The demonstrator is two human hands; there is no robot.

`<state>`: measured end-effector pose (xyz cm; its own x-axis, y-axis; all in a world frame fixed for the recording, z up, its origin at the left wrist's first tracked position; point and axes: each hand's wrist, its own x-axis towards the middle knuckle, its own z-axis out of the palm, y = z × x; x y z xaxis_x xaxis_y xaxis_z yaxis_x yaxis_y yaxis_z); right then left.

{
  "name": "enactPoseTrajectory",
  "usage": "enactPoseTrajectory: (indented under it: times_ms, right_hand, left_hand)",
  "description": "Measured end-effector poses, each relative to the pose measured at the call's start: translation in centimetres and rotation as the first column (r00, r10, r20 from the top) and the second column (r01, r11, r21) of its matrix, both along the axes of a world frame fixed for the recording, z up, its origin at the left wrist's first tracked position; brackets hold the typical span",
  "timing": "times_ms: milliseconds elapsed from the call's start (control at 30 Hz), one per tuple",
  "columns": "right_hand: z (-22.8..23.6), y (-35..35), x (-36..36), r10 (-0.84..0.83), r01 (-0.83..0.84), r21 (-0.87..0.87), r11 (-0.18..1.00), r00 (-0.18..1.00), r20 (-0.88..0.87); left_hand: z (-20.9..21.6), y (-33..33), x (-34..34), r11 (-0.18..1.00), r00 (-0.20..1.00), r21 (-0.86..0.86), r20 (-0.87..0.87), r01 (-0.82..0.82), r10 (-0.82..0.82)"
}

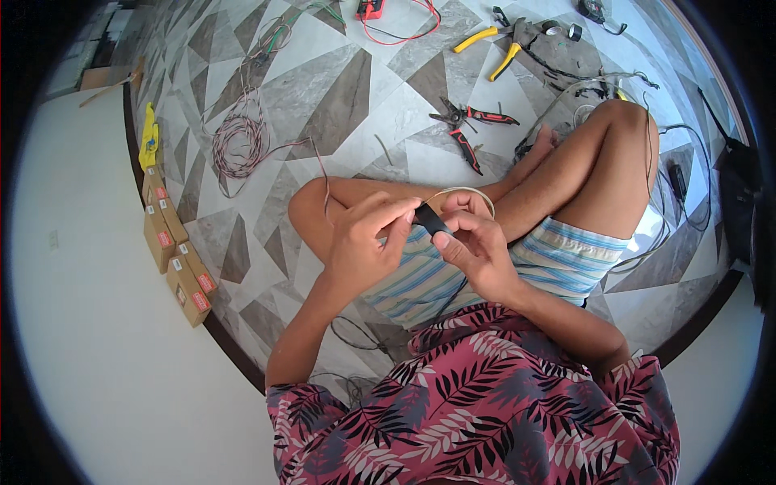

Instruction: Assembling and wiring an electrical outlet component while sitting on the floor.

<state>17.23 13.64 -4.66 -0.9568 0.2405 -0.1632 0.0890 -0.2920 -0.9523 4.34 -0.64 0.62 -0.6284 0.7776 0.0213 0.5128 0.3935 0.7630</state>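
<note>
Over my lap, a short black strip [434, 220] that looks like electrical tape spans the gap between my two hands. Thumb and index finger of my left hand [364, 236] pinch its upper left end. My right hand [482, 246] grips its lower right end, thumb pressed on top and fingers curled. A thin pale wire [477, 192] arcs from the pinch over my right fingers. Beside my left wrist, a twisted reddish-brown and white wire [326, 179] runs up toward a coil on the floor. The joint between wire and strip is hidden by my fingertips.
Ahead lie red-and-black wire strippers [461, 123], yellow-handled pliers [509, 50], a red multimeter [370, 8] and black tape rolls [563, 31]. The wire coil [241, 145] sits ahead left. Small cardboard boxes [174, 242] line the left wall. Loose cables [687, 194] lie right.
</note>
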Motion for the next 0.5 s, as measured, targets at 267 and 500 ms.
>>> enactPoseTrajectory:
  times_ms: [267,500]
  right_hand:
    - [-0.4,-0.1,0.0,0.039,-0.042,-0.019,0.999,0.989,-0.145]
    - [-0.6,-0.2,0.0,-0.038,0.026,-0.192,0.981,0.998,-0.054]
  left_hand:
    - [-0.1,-0.6,-2.3,0.996,0.649,-0.053,0.756,-0.069,0.085]
    - [-0.3,-0.2,-3.3,0.999,0.671,-0.052,0.741,0.013,0.029]
